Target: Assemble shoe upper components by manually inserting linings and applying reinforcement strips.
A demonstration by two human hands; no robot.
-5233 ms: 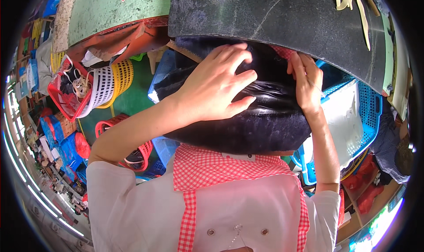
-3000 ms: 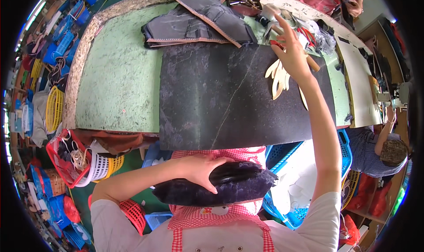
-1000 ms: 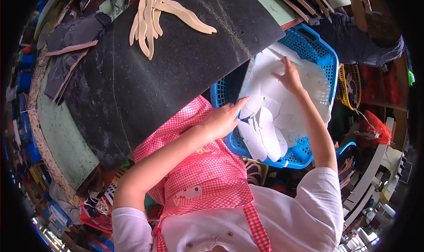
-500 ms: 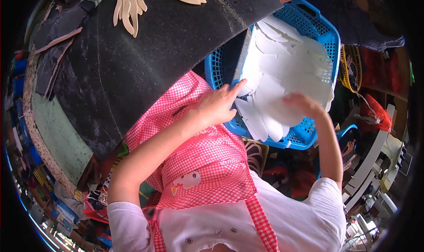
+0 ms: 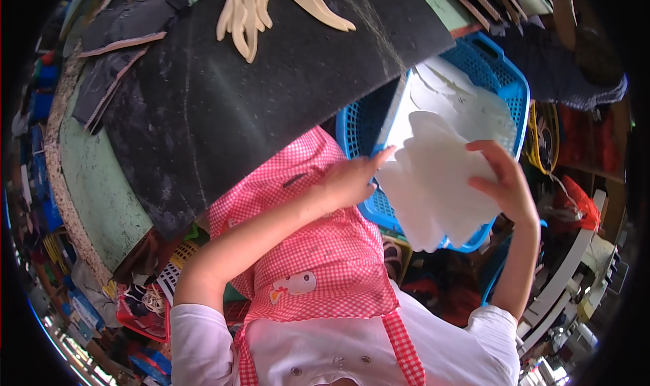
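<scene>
Thin white cut pieces [image 5: 440, 176] with rounded, wavy edges spread like a fan above the blue plastic basket [image 5: 352, 125], over its near rim. My right hand [image 5: 504, 186] grips the fan's right side, with thumb and forefinger apart on top and the other fingers partly hidden. At the basket's left side, my left hand [image 5: 352, 179] has its forefinger stretched out, the tip close to the fan's left edge. Its thumb is apart and I see nothing held in it. More white pieces [image 5: 484, 112] lie behind in the basket.
A black slab [image 5: 250, 108] covers much of the green tabletop [image 5: 101, 196] to the left. Cream curved strips [image 5: 250, 14] lie at its far side, and dark pieces with zigzag edges [image 5: 122, 37] at far left. A yellow basket [image 5: 542, 139] and red bag [image 5: 575, 200] sit at the right.
The fan of white pieces has come up and toward me, over the near rim. My right hand has shifted to its right edge. My left hand stays by the basket's left side.
</scene>
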